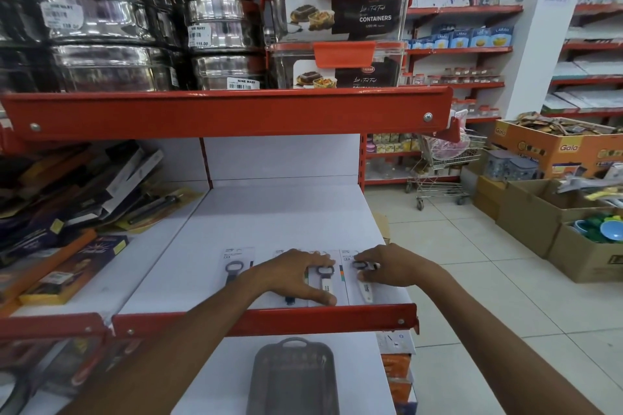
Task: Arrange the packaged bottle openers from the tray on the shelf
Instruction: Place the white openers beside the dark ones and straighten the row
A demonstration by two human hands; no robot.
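Several packaged bottle openers lie in a row near the front of the white shelf (269,212). The leftmost pack (237,266) lies untouched. My left hand (293,274) rests flat over the middle packs, its fingers touching a white-handled opener pack (325,280). My right hand (387,266) pinches the rightmost pack (362,283) at the opener's ring, thumb on the card. A grey tray (293,377) lies on the lower shelf below; nothing shows in it.
A red rail (263,318) edges the shelf front. Boxed goods (74,205) pile at the shelf's left. Steel tins and plastic containers fill the shelf above. Cardboard boxes (539,222) and a trolley (445,162) stand on the tiled floor at right.
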